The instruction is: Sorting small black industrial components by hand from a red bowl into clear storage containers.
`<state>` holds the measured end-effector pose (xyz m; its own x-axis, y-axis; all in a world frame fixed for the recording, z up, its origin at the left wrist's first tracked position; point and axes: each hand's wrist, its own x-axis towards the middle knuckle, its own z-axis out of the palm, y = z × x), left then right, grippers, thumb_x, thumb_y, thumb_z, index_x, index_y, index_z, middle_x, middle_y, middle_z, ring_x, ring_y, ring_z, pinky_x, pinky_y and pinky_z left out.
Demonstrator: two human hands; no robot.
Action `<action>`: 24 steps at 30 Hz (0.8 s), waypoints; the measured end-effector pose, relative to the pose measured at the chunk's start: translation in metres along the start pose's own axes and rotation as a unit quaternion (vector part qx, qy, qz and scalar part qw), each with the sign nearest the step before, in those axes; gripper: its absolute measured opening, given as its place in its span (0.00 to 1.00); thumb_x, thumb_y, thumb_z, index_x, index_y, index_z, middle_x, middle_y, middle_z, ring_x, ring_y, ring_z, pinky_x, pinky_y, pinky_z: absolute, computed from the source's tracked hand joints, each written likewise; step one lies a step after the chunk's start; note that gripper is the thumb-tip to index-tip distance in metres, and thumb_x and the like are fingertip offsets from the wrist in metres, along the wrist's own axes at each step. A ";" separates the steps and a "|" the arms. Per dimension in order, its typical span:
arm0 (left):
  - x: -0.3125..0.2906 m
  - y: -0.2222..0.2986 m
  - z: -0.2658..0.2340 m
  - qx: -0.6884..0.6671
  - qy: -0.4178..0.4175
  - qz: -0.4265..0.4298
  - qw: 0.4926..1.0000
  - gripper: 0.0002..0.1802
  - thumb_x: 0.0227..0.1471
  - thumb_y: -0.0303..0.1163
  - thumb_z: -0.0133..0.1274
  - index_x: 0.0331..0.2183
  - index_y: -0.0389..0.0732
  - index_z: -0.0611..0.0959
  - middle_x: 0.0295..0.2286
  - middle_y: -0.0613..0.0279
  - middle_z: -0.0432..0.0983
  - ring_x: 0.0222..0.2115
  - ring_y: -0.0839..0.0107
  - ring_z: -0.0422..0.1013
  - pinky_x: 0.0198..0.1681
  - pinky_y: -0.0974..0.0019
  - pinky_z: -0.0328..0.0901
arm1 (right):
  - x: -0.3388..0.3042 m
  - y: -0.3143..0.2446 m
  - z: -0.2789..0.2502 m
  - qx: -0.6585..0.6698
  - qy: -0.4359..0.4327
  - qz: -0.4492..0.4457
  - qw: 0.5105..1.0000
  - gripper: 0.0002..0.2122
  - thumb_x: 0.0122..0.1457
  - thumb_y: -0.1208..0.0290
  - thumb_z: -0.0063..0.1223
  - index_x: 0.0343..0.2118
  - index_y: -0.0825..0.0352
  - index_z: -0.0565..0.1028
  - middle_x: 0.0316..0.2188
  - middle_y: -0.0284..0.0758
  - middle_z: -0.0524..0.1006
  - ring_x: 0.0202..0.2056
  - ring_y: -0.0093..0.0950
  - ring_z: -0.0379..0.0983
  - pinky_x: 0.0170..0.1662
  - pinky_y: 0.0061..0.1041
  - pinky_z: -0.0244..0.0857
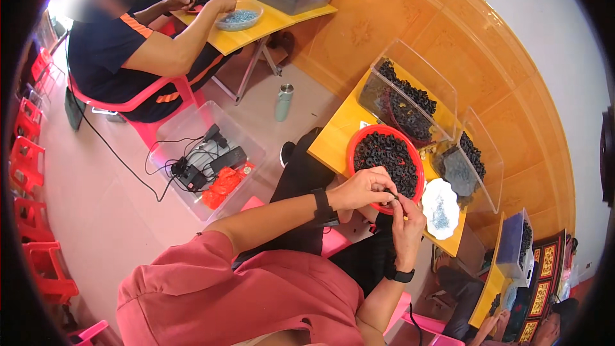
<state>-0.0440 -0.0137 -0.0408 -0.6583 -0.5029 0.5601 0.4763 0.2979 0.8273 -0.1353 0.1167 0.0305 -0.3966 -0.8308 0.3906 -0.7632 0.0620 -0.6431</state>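
Pinching 1 small dark piece (pixel 394 197) between fingertips of left hand (pixel 366 191) and right hand (pixel 408 223), by the rim of a red basin (pixel 351 152) heaped with black rings (pixel 383 154), perhaps to catch drops; placed at the near edge of the counter (pixel 333 140), near a white dish (pixel 430 195), probably for short reach.

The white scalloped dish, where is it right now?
In the head view, right of centre, the white scalloped dish sits on the yellow table, just right of the round red basin and the person's right hand.

left grip (pixel 368 189) pinched | right grip (pixel 408 223) pinched | fingertips (pixel 385 198) close together | forearms (pixel 272 221) angled inward
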 end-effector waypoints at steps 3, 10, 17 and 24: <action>0.001 0.004 0.002 -0.170 -0.037 -0.129 0.976 0.07 0.51 0.22 0.52 0.34 0.32 0.79 0.30 0.64 0.73 0.28 0.77 0.74 0.34 0.75 0.69 | -0.001 0.002 -0.004 -0.048 0.009 -0.043 0.998 0.07 0.57 0.75 0.50 0.35 0.73 0.76 0.26 0.44 0.76 0.28 0.35 0.75 0.32 0.28 0.66; 0.002 -0.001 -0.014 -0.204 -0.026 -0.193 0.959 0.06 0.53 0.24 0.51 0.36 0.35 0.75 0.30 0.62 0.75 0.31 0.76 0.73 0.37 0.73 0.69 | 0.007 0.018 0.011 0.010 -0.011 -0.045 0.999 0.07 0.55 0.76 0.50 0.35 0.71 0.75 0.27 0.45 0.75 0.29 0.42 0.73 0.33 0.31 0.66; 0.008 0.001 -0.010 -0.178 -0.041 -0.210 0.961 0.06 0.52 0.23 0.52 0.35 0.36 0.76 0.28 0.65 0.76 0.30 0.79 0.72 0.35 0.76 0.68 | 0.003 0.028 0.010 0.017 0.026 -0.055 0.998 0.07 0.55 0.76 0.50 0.35 0.73 0.75 0.27 0.44 0.76 0.28 0.38 0.75 0.32 0.28 0.67; 0.005 0.003 -0.009 -0.167 -0.034 -0.218 0.961 0.06 0.52 0.23 0.52 0.35 0.36 0.76 0.26 0.67 0.75 0.27 0.82 0.70 0.33 0.78 0.66 | -0.001 0.027 0.014 0.041 0.031 -0.051 0.997 0.07 0.55 0.76 0.50 0.34 0.74 0.75 0.26 0.43 0.76 0.27 0.35 0.74 0.31 0.27 0.66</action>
<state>-0.0406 -0.0225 -0.0360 -0.8686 -0.4639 0.1742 0.3000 -0.2125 0.9300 -0.1491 0.1114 0.0037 -0.3516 -0.7939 0.4961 -0.7583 -0.0692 -0.6482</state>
